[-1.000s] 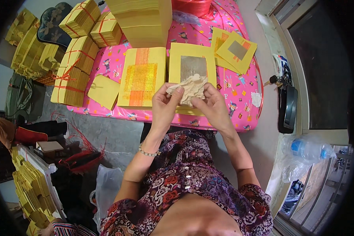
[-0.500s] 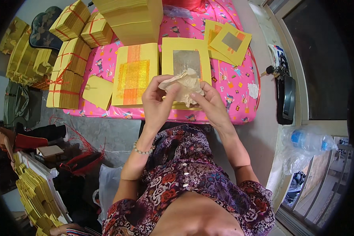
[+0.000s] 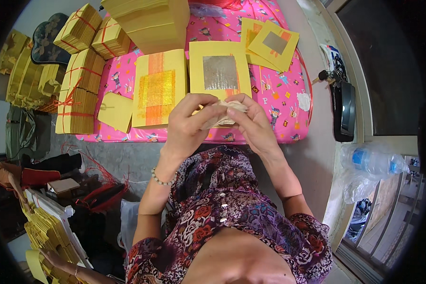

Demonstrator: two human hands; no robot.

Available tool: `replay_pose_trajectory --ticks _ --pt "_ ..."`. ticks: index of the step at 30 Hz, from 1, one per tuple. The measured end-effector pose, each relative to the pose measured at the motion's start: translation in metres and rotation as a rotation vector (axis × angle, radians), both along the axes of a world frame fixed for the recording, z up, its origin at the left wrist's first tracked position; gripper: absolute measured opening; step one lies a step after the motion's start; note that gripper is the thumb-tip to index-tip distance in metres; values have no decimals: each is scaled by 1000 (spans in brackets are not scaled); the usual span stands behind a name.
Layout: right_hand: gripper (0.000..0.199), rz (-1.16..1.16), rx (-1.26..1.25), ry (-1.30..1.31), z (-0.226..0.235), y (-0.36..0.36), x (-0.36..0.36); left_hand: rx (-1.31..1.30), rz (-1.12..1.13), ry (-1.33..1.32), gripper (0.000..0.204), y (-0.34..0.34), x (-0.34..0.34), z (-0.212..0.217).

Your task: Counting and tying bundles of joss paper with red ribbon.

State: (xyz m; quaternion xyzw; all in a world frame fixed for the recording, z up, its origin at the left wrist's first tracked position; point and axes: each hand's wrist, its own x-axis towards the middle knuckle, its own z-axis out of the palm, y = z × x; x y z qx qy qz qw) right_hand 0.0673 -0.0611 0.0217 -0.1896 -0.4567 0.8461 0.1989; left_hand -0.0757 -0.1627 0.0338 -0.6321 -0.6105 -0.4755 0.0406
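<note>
Folding is the step in hand, as far as the view lets you judge: both of your hands are up over the near edge of the pink table cover (image 3: 288, 102), working one pale, creased sheet of paper (image 3: 222, 116) between them. Your left hand (image 3: 187, 125) curls around its left side with the thumb and fingers closed on the fold; your right hand (image 3: 253, 125) pinches its right end between thumb and forefinger. The paper sits in the air between your hands, above the table's front edge and touching nothing else.

Just beyond your fingers lie the flat stacks: one yellow stack topped with a gold-foil square (image 3: 158, 90) to the left, one topped with a silver-foil square (image 3: 220, 71) right behind the folded piece. More silver-foil sheets (image 3: 272, 45) lie fanned at the far right corner, and string-tied bundles of yellow paper (image 3: 75, 102) line the left side.

Your next move likely calls for a firm crease: keep the left hand steady as the anchor and let the right fingertips press and turn the free end, keeping the edges aligned so the thin sheet does not tear or spring open.
</note>
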Motion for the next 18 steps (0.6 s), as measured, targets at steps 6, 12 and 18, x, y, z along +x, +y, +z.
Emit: replay_pose_trajectory --ticks 6,12,18 --pt "18 -209 397 61 56 -13 12 111 -108 -1042 29 -7 24 36" --pt "14 -275 496 289 127 -39 12 339 -341 -1191 18 -9 51 111" --pt "16 -368 405 188 158 -105 134 504 -19 -1200 10 4 39 145"
